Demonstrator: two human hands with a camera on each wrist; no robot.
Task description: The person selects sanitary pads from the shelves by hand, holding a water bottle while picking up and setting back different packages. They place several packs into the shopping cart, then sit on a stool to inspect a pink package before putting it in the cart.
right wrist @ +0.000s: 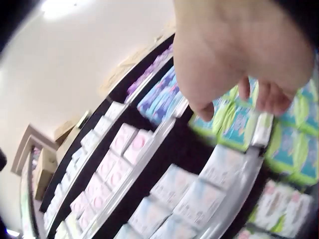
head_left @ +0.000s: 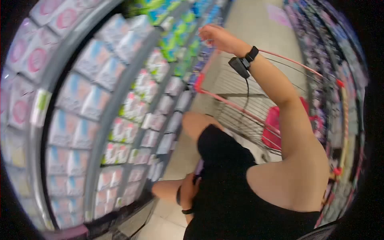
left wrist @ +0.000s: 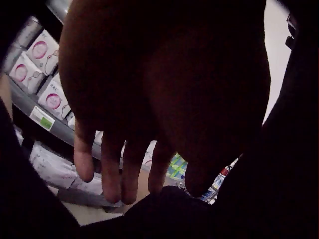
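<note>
My right hand is held out in front, near the shelf front, with its fingers loosely bent and nothing in them. In the right wrist view, that hand overlaps green and blue packs, and white packs stand below it. Down by the thigh hangs my left hand, holding nothing. Its fingers stretch out straight in the dark left wrist view. Beyond them, white packs with pink circles sit on a shelf.
A wire shopping cart with a red handle stands under the right arm, a pink-red item near its end. Tall shelves of white packs line the left, and another stocked shelf lines the right. Pale floor runs between.
</note>
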